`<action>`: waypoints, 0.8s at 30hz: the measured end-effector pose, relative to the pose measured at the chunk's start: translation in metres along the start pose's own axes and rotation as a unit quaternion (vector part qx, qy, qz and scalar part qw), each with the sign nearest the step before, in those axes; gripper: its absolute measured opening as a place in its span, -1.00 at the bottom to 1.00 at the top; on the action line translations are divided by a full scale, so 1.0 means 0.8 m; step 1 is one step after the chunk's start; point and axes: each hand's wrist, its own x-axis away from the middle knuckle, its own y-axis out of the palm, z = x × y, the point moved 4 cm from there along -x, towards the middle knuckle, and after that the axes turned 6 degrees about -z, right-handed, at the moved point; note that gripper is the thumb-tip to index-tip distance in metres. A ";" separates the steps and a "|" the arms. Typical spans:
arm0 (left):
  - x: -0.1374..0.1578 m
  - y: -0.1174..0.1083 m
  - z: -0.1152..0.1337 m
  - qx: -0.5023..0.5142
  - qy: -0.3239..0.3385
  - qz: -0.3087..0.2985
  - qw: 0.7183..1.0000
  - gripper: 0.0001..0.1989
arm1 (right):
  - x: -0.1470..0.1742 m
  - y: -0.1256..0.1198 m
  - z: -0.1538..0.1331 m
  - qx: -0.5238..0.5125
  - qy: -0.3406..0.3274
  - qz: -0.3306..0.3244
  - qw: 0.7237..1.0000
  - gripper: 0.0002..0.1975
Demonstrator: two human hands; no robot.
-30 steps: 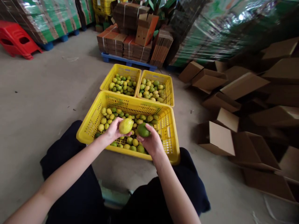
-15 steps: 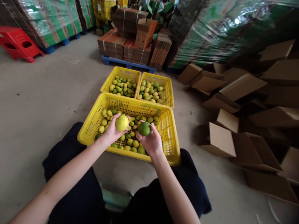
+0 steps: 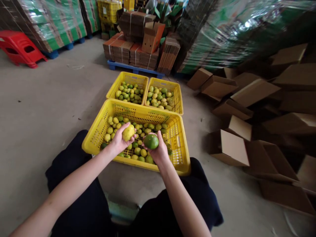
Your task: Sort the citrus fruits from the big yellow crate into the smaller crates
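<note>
My left hand point(image 3: 120, 139) is closed around a yellow lemon point(image 3: 128, 132), its thumb on the near side. Beside it, my right hand point(image 3: 159, 150) grips a dark green lemon point(image 3: 151, 141) between thumb and fingers. Both hands hover over a large yellow plastic crate point(image 3: 182, 138) with slotted walls. Several yellow and green lemons point(image 3: 143, 152) lie across its floor, partly hidden by my hands.
Two smaller yellow crates point(image 3: 163, 79) of lemons stand against the far side. Open cardboard boxes point(image 3: 234, 148) pile up on the right. Flattened cartons point(image 3: 144, 56) sit on a blue pallet point(image 3: 134, 68) behind. A red stool point(image 3: 23, 49) is at far left.
Both lemons have turned in my hands. The green one has shifted slightly left and down with my right hand, and the yellow one has dropped a little.
</note>
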 end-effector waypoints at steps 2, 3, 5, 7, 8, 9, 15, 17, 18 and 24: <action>-0.003 -0.003 -0.007 0.019 -0.021 -0.005 1.000 -0.73 | 0.000 -0.006 0.005 -0.036 0.045 0.024 0.998 -0.65; -0.005 -0.004 -0.011 0.031 -0.026 -0.011 0.999 -0.69 | 0.001 -0.007 0.009 -0.049 0.076 0.028 0.996 -0.64; -0.008 -0.006 -0.017 0.044 -0.030 -0.018 0.998 -0.68 | 0.001 -0.007 0.014 -0.048 0.124 0.013 0.991 -0.60; -0.011 -0.008 -0.020 0.041 -0.026 -0.016 0.999 -0.70 | 0.000 -0.005 0.013 -0.026 0.128 -0.013 0.991 -0.58; -0.012 -0.008 -0.021 0.038 -0.022 -0.016 0.999 -0.71 | 0.000 -0.004 0.012 -0.016 0.120 -0.022 0.992 -0.58; -0.012 -0.008 -0.021 0.035 -0.019 -0.021 0.999 -0.72 | -0.001 -0.003 0.010 -0.009 0.109 -0.027 0.994 -0.60; -0.010 -0.003 -0.020 -0.013 0.005 -0.080 0.997 -0.74 | 0.003 0.008 -0.004 0.031 0.029 -0.086 0.995 -0.75; -0.007 0.001 -0.017 -0.059 0.041 -0.109 0.992 -0.73 | 0.005 0.013 -0.005 0.054 -0.008 -0.105 0.993 -0.76; -0.005 0.003 -0.015 -0.089 0.066 -0.129 0.985 -0.72 | 0.007 0.015 -0.006 0.070 -0.034 -0.109 0.991 -0.76; 0.013 0.014 -0.012 -0.246 0.155 -0.238 0.927 -0.67 | 0.020 0.025 -0.012 0.234 -0.221 -0.097 0.942 -0.67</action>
